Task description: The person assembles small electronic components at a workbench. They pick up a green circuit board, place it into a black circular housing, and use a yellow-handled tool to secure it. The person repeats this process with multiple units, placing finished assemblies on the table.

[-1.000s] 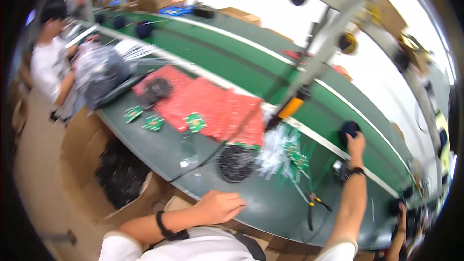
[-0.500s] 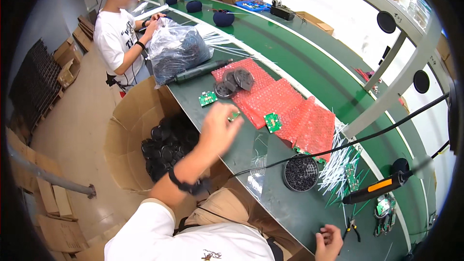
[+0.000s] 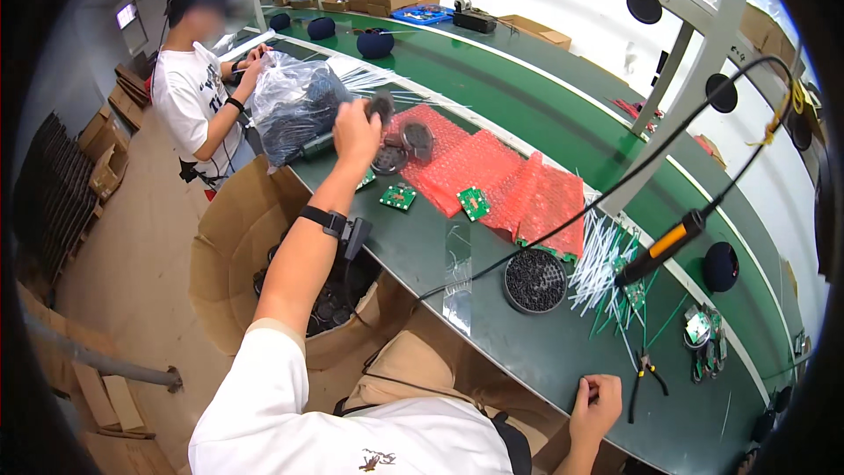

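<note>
Left hand (image 3: pixel 356 134): dark round part (image 3: pixel 381 108) is gripped near red bubble wrap's (image 3: pixel 501 167) left end.
Right hand (image 3: pixel 598 405): fingers curled, right of wrap; contents cannot be told.
Cover risk: round covers (image 3: pixel 417 136) at wrap's left end may be knocked by a low swing.

They wear a white short-sleeved shirt (image 3: pixel 272 396) with a small dark print (image 3: pixel 378 459), beige trousers (image 3: pixel 409 368) and a black left wristband (image 3: pixel 322 221).
</note>
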Action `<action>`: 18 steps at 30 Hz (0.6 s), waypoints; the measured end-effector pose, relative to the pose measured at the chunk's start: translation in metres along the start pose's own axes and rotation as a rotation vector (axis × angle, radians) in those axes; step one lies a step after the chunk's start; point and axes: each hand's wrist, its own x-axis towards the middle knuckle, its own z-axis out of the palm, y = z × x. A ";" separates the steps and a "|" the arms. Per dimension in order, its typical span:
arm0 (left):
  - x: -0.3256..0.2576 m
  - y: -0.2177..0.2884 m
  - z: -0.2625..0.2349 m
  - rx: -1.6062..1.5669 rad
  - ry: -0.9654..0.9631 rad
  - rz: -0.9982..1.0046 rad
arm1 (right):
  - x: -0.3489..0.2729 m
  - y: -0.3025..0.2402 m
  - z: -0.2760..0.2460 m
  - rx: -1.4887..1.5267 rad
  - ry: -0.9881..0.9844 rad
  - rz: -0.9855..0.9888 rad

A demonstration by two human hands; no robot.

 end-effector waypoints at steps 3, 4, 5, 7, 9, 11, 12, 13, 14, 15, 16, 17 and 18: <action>-0.014 0.026 -0.056 -0.264 -0.058 0.012 | 0.003 -0.015 -0.002 0.032 -0.011 0.127; -0.034 0.039 -0.077 -0.494 -0.214 -0.059 | 0.004 -0.023 0.000 0.172 -0.050 0.187; -0.060 0.054 -0.098 -0.737 -0.488 -0.113 | 0.004 -0.033 0.005 0.317 -0.074 0.284; -0.124 0.087 -0.139 -1.032 -0.995 -0.169 | 0.005 -0.058 0.020 0.674 -0.159 0.368; -0.185 0.126 -0.162 -0.961 -1.292 -0.285 | 0.009 -0.081 0.043 1.011 -0.270 0.342; -0.214 0.148 -0.167 -0.959 -1.444 -0.226 | 0.017 -0.090 0.059 1.092 -0.316 0.350; -0.220 0.152 -0.165 -0.918 -1.520 -0.250 | 0.021 -0.089 0.062 1.051 -0.306 0.364; -0.215 0.148 -0.157 -0.842 -1.234 -0.027 | 0.024 -0.086 0.063 1.006 -0.306 0.356; -0.203 0.139 -0.145 -0.754 -0.961 0.175 | 0.028 -0.079 0.062 0.871 -0.197 0.271; -0.188 0.126 -0.128 -0.673 -0.683 0.178 | 0.029 -0.068 0.051 0.843 -0.197 0.342; -0.169 0.107 -0.112 -0.470 -0.527 0.237 | 0.029 -0.056 0.036 0.794 -0.176 0.478; -0.147 0.086 -0.095 -0.208 -0.353 0.438 | 0.028 -0.045 0.028 0.747 -0.124 0.504; -0.139 0.071 -0.079 -0.013 -0.312 0.395 | 0.025 -0.036 0.019 0.734 -0.123 0.450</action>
